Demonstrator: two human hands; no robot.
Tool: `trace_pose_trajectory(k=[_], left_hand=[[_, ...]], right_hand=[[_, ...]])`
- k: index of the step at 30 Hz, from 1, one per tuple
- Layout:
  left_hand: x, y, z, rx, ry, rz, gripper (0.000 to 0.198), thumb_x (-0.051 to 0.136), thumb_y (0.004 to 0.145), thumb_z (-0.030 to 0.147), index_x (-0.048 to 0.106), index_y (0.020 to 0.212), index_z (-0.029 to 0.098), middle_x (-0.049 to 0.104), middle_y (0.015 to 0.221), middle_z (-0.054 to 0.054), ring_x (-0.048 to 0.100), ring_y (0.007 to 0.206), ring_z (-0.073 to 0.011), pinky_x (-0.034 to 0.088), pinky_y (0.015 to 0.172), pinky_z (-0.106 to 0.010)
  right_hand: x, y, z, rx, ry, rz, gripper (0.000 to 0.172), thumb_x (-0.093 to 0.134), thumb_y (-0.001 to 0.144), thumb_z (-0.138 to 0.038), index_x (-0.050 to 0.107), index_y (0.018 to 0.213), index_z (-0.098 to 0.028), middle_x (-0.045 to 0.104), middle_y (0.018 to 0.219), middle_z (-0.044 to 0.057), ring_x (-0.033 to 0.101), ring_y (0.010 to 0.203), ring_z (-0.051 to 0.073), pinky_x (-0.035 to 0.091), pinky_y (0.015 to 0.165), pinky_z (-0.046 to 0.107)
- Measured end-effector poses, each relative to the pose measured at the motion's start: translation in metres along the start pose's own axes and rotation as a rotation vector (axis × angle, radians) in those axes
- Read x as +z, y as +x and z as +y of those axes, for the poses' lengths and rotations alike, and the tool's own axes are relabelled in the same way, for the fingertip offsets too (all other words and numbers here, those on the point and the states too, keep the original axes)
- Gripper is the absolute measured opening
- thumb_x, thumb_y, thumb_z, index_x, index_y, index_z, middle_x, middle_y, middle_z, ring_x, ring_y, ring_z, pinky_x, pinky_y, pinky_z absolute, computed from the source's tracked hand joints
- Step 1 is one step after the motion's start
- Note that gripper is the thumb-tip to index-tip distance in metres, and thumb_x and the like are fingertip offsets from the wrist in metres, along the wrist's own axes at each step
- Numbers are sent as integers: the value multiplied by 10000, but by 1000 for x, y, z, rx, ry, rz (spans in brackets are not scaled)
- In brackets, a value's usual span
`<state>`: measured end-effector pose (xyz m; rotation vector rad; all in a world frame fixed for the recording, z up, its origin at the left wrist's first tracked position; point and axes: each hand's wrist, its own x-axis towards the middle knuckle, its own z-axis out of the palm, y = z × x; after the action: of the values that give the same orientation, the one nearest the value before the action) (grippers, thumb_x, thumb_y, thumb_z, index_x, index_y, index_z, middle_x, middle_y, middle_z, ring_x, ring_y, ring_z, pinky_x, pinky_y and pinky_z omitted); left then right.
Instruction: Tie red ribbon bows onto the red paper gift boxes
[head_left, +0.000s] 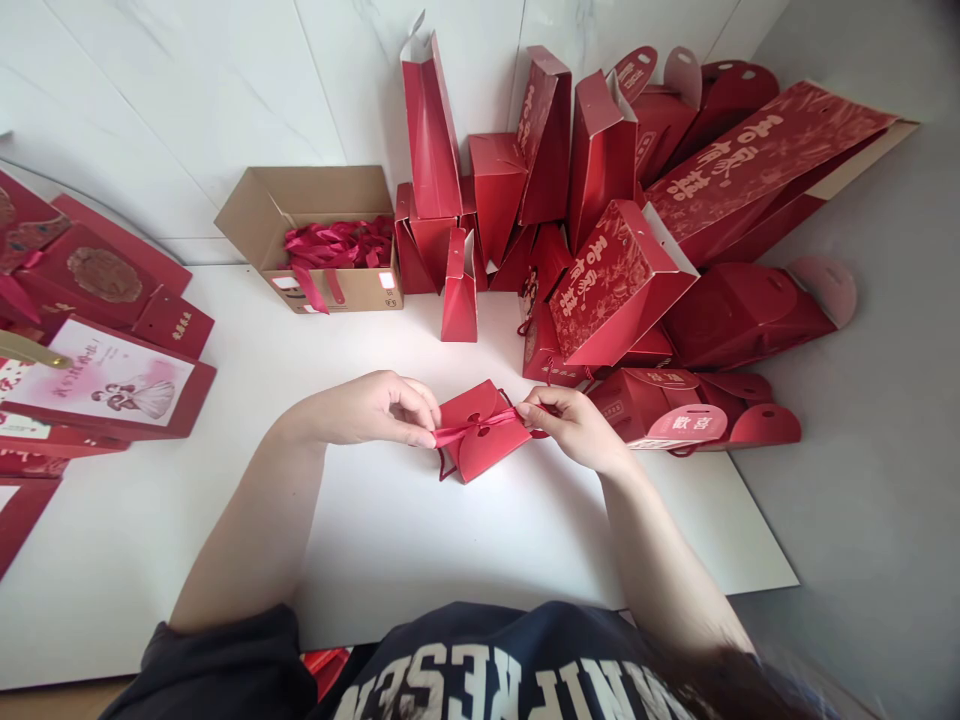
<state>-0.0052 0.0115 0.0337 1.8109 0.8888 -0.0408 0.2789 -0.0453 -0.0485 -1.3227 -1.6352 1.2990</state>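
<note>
A small red gift box with a rounded flap and dark red cords at its sides rests on the white table, between my two hands. A pinkish-red ribbon runs across its top and crosses near the middle. My left hand pinches the ribbon's left end between thumb and fingers, by the box's left edge. On the other side, my right hand grips the ribbon's right part at the box's right edge. Whether the crossing is knotted is too small to tell.
A cardboard box of loose ribbons stands at the back. Red paper bags and boxes crowd the back right, close to my right hand. More red gift boxes and a printed bag stand at the left. The white tabletop ends near my body.
</note>
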Motion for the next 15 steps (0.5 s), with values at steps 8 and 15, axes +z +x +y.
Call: trace_pose_trajectory(k=[8,15], left_hand=[[30,30,-3,84,-555,-2,267,721,798,403,761,914,166,702,1179,-151,706,891,-231,559,730,-332],[31,30,-1,-5,-637,57,174,734,809,325,735,803,152,759,765,-78,688,684,-140,516,590,-219]], right_hand=[[0,1,2,-6,-58,32,379,546,910,-501,533,688,-194,489,672,-19,449,632,136,384,626,265],[0,1,0,-11,-15,-11,373,557,912,-490,568,694,-188,505,675,-17,453,639,134,366,624,267]])
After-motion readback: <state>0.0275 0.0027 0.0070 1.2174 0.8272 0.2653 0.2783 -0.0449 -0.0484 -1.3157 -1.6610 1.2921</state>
